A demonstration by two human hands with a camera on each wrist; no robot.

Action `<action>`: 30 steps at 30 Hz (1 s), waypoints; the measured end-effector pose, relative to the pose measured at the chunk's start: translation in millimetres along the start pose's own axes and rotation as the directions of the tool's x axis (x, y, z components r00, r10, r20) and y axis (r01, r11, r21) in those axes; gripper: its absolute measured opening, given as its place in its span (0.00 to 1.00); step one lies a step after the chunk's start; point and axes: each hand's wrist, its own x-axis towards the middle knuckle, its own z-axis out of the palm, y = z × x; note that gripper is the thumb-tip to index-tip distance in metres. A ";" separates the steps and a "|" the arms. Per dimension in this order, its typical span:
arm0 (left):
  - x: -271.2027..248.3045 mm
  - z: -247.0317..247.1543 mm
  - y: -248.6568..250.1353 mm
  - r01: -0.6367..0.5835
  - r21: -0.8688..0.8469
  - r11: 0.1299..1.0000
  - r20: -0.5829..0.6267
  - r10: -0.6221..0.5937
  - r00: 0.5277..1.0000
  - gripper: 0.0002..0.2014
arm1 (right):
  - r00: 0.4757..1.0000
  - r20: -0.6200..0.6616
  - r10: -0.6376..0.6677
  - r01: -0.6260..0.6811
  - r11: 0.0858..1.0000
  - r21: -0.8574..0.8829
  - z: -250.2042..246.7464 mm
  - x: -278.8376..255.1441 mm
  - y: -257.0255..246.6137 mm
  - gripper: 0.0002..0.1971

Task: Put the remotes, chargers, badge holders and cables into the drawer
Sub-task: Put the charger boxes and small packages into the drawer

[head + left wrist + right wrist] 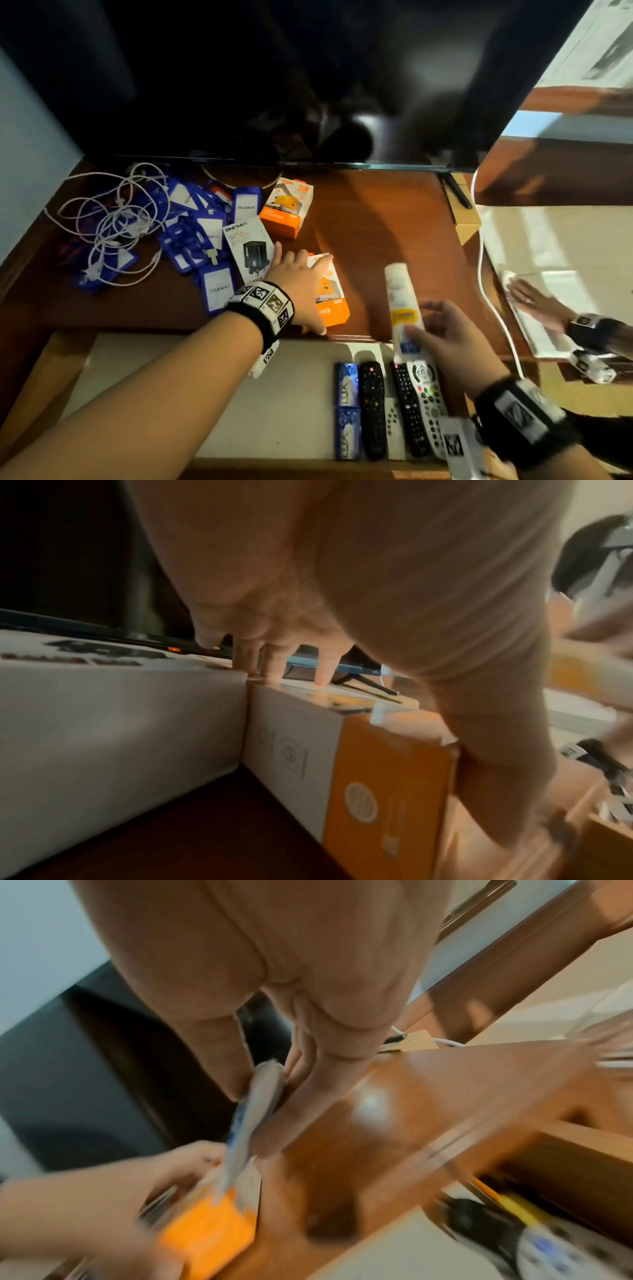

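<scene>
A: Where does the orange charger box (pixel 329 291) lie?

B: On the wooden top under the left hand (pixel 301 284), just behind the open drawer (pixel 291 404); fingers on its top, thumb curled round the near end.

A: And the right hand (pixel 452 339)?

B: It grips a white remote (pixel 401 308), just above the remotes in the drawer.

A: Risk?

B: Probably a slipped box nudging the white charger box (pixel 113 718) touching it.

A: Views?

B: Only the left wrist view shows that contact; only the head view shows the cables (pixel 109 219) and badge holders (pixel 205 233) beyond.
</scene>
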 end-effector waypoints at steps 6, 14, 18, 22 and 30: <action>-38.3 -13.2 4.6 -0.021 -0.186 0.982 -0.235 -0.024 0.972 0.73 | 0.924 0.378 0.055 0.122 0.895 -0.429 12.3 -45.3 55.1 0.22; -146.1 15.7 -11.3 -0.057 -0.389 0.919 -0.231 -0.038 0.972 0.69 | 0.874 0.461 0.155 0.228 0.707 -0.669 88.4 -25.1 57.9 0.21; -187.4 51.2 -43.1 -0.022 -0.427 0.904 -0.172 -0.057 0.983 0.68 | 0.860 0.460 0.220 0.177 0.718 -0.673 138.8 -12.9 62.1 0.29; -207.6 75.6 -67.5 -0.023 -0.379 0.925 -0.057 0.001 0.998 0.69 | 0.866 0.421 0.271 0.145 0.670 -0.728 171.9 -3.2 59.3 0.28; -211.1 90.3 -99.3 -0.022 -0.327 0.945 0.078 0.050 0.996 0.68 | 0.875 0.351 0.333 0.070 0.630 -0.774 179.9 15.9 51.3 0.26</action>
